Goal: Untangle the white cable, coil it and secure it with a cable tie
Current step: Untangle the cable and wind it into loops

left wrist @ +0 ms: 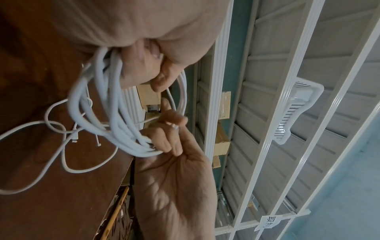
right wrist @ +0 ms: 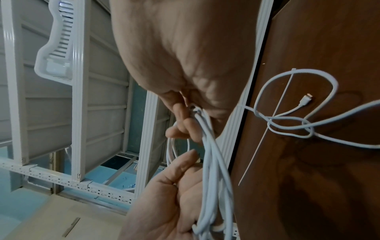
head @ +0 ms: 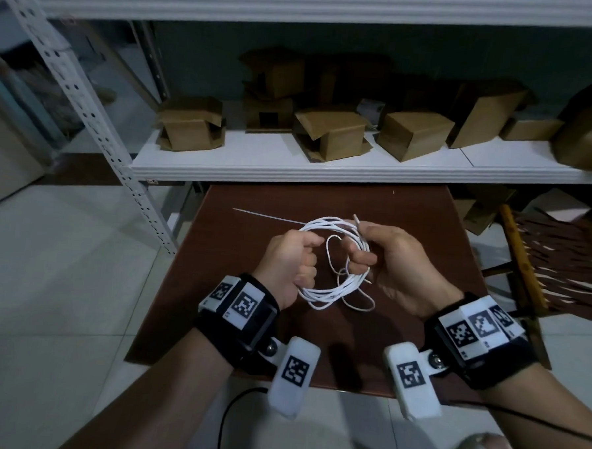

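Note:
The white cable (head: 332, 288) is wound into a round coil of several loops, held up over the brown table (head: 425, 214). My left hand (head: 306, 259) grips the coil's left side in a fist. My right hand (head: 365, 259) pinches the loops on the right side. A loose tail (right wrist: 287, 128) trails off the coil in tangled loops onto the table, ending in a small connector (right wrist: 306, 99). The thin white cable tie (head: 271, 217) lies flat on the table beyond the coil, touched by neither hand. In the left wrist view the bundle (left wrist: 115, 105) runs between both hands.
A white metal shelf (head: 325, 171) with several cardboard boxes (head: 412, 134) stands right behind the table. A perforated shelf post (head: 98, 111) slants down at the left. A woven chair (head: 560, 258) sits to the table's right. Pale floor tiles surround it.

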The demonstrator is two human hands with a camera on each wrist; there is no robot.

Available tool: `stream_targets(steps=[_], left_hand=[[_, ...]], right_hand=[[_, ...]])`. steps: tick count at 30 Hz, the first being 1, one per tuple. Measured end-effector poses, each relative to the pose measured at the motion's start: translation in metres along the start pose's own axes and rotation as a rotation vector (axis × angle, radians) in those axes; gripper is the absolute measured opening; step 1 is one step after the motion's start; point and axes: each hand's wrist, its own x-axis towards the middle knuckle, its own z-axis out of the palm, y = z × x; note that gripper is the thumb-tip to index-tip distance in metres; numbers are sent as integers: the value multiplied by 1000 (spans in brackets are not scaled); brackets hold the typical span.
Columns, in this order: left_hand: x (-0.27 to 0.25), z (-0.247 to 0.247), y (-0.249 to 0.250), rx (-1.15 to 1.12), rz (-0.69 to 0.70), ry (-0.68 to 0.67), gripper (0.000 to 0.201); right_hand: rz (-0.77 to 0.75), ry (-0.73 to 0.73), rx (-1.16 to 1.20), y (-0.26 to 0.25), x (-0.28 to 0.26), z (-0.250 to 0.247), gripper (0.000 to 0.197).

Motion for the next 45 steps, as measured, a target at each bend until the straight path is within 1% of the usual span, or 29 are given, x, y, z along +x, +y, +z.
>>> stream_targets(steps=[3,5,8,11,13,16,17,18,19,20,22,23,25,28,30,31,33,35,37,38,39,40,42,44,45], left_hand=[[-2,3,-2,31,10,9,36],[-3,6,-3,56,27,19,30],[-5,10,-7,91,47,31,30],[-6,14,-11,121,106,29,30],[-6,17,-14,165,173,37,29],[-6,19,-17,211,257,49,14],[-5,20,-17,225,274,41,17],[-5,19,-18,241,279,28,25],[-4,18,-18,256,273,10,33],[-4,18,-18,271,264,-14,37],[-6,18,-16,294,236,-64,25],[-8,19,-15,296,218,-69,23],[-7,19,-14,287,193,-38,29],[-4,19,-14,256,158,29,29],[-2,19,-16,260,177,51,23],[-2,19,-18,272,208,60,20],[-1,19,-22,298,265,74,17],[1,17,-23,329,276,65,19],[-1,14,-22,375,254,53,25],[-1,13,-21,420,229,81,33],[2,10,-21,472,201,132,43],[1,9,-20,515,177,196,48],[-3,11,-20,613,169,313,47],[-4,13,-22,723,203,388,52],[-4,14,-24,760,231,444,51]], right_hand=[[59,17,-96,0,1,-2,32],[76,19,-195,0,-1,-1,31],[48,7,-407,-1,-7,1,18],[29,27,-518,-2,-10,2,19],[38,54,-509,-3,-11,3,24],[44,69,-463,-5,-13,5,45],[46,63,-461,-5,-14,5,50],[48,56,-465,-6,-15,5,52],[47,46,-472,-6,-15,5,51],[50,35,-472,-6,-16,5,50],[53,21,-451,-7,-16,6,49],[49,24,-441,-7,-16,7,49],[31,63,-435,-7,-17,9,51],[1,107,-472,-8,-19,11,51],[-8,123,-507,-8,-20,13,54],[-13,131,-520,-8,-20,14,55],[-29,144,-532,-8,-20,15,52],[-48,165,-547,-9,-19,14,45],[-61,179,-601,-9,-17,12,45],[-61,178,-627,-9,-17,12,47],[-57,175,-641,-9,-17,12,51],[-55,172,-642,-7,-17,12,53],[-58,182,-626,-6,-17,14,49],[-76,185,-630,-7,-17,15,44],[-82,183,-636,-8,-16,15,43]])
